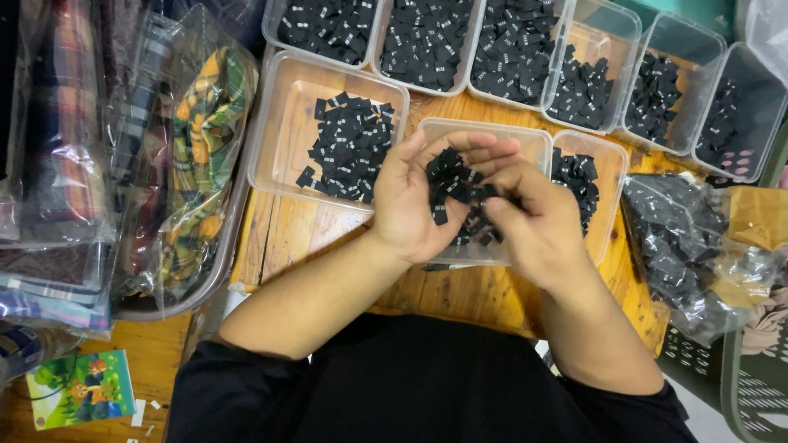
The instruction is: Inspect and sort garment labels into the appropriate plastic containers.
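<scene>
Pile of small black labels (451, 176) was cupped in left hand (410, 201), grip curled loosely around it, above a clear tray (525, 139) on the counter (279, 234). Right hand (533, 221) grip was pinched on labels from the pile.

small black labels (450, 182) heaped in palm

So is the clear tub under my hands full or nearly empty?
Cannot tell. The hands, the left hand cupping black labels and the right hand, cover most of the clear tub; only bare rim shows.
</scene>
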